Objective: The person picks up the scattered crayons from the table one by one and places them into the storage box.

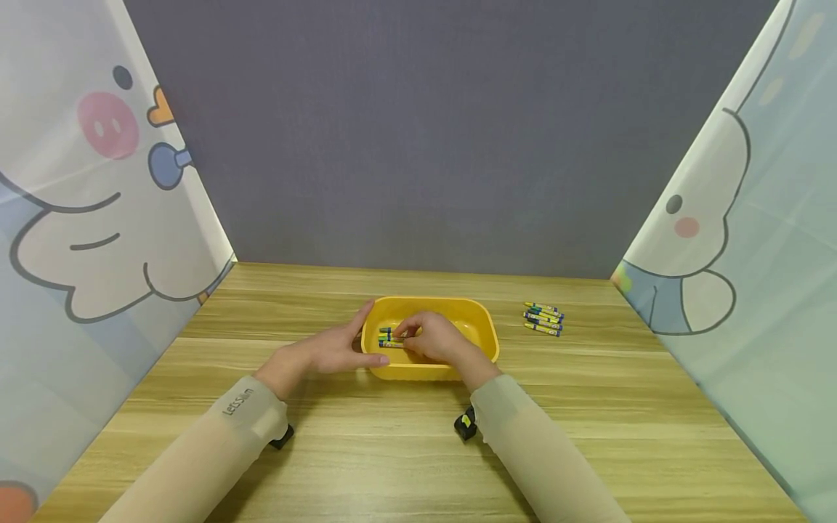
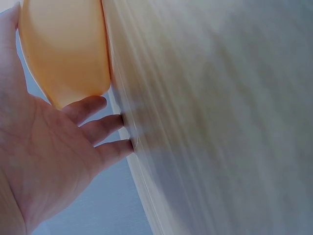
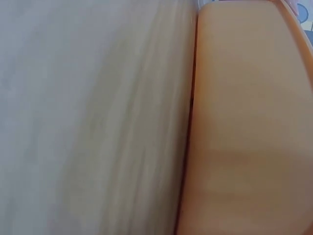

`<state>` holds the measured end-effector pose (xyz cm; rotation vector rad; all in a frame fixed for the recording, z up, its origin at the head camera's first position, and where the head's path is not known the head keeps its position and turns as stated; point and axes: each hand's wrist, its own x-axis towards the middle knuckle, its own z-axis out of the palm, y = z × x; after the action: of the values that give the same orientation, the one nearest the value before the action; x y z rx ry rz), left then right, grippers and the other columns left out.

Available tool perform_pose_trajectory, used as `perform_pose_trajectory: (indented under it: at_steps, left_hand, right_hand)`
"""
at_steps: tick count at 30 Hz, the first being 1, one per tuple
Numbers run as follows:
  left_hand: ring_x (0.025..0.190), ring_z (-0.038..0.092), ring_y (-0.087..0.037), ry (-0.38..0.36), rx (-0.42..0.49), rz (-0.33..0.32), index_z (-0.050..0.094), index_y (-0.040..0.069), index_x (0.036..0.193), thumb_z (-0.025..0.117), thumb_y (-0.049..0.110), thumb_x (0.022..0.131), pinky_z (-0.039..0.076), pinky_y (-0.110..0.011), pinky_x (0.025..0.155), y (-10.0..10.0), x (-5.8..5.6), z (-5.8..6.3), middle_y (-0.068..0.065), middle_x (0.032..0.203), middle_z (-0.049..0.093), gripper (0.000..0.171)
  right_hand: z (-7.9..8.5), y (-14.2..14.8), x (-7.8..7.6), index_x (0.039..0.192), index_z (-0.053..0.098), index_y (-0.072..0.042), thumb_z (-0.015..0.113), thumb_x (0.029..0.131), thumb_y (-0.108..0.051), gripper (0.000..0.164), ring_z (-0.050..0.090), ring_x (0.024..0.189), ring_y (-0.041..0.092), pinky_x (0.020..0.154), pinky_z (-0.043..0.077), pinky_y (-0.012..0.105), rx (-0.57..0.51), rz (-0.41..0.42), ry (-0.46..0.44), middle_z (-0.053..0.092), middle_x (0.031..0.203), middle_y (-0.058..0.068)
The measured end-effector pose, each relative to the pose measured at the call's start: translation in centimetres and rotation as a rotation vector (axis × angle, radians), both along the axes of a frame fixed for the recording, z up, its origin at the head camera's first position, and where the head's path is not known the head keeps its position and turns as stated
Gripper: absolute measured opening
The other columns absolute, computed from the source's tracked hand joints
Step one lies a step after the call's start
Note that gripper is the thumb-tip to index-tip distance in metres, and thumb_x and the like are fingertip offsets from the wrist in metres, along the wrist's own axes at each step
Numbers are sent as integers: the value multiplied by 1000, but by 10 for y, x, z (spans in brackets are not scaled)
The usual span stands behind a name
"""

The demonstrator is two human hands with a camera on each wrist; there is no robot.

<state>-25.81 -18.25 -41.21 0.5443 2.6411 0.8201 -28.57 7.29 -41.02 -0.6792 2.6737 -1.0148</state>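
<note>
A yellow plastic bin (image 1: 480,330) stands on the table, with several crayons (image 1: 391,345) lying side by side at its left end. My right hand (image 1: 431,338) reaches into it over the front rim, thumb and fingertips pinching at the right ends of those crayons; the fingers partly cover them. My left hand (image 1: 336,350) rests against the bin's left end, thumb along the front rim and fingers extended. In the left wrist view its relaxed fingers (image 2: 101,128) are spread beside the bin's wall (image 2: 66,49). The right wrist view shows the bin's outer side (image 3: 249,117), not the right hand.
To the right of the bin, a small pile of crayons (image 1: 543,318) lies on the wooden table (image 1: 366,450). A dark grey panel (image 1: 418,138) rises behind the table, and cartoon-printed sheets (image 1: 739,240) flank both sides.
</note>
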Motion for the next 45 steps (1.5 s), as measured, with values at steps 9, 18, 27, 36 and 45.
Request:
perform_pose_trajectory:
  at_steps: [9,18,27,36,45]
  left_hand:
    - [144,60,-41,-5,4,4,-11,25,178,70,83,90,45,-62,122,1,0,-1,-25,174,40,133]
    - [149,55,-42,-10,14,10,-12,28,177,73,81,90,40,-62,126,0,0,-1,-26,175,36,133]
    - [156,47,-42,-14,33,6,-12,26,177,74,80,89,36,-63,128,0,0,1,-24,178,32,135]
    - [157,46,-43,-4,17,2,-12,24,177,73,80,90,36,-63,128,0,0,1,-25,178,32,134]
    - [155,49,-42,-17,1,16,-12,26,177,72,82,90,38,-62,128,2,1,2,-23,178,32,134]
  right_hand:
    - [19,24,-4,128,81,-11,71,107,-17,24,55,84,15,76,49,30,-55,8,88,73,110,4]
    - [40,118,-8,129,80,-12,69,110,-20,24,52,74,20,63,46,30,-123,-128,132,74,122,15]
    - [21,222,-19,135,75,-1,68,110,-15,30,63,86,26,69,53,33,-2,-224,120,71,131,25]
    - [3,272,-20,129,79,0,71,105,-10,27,71,107,36,88,58,48,165,-209,113,76,124,25]
    - [-1,277,-20,132,78,-2,72,105,-11,29,68,110,34,89,54,45,212,-202,74,75,120,20]
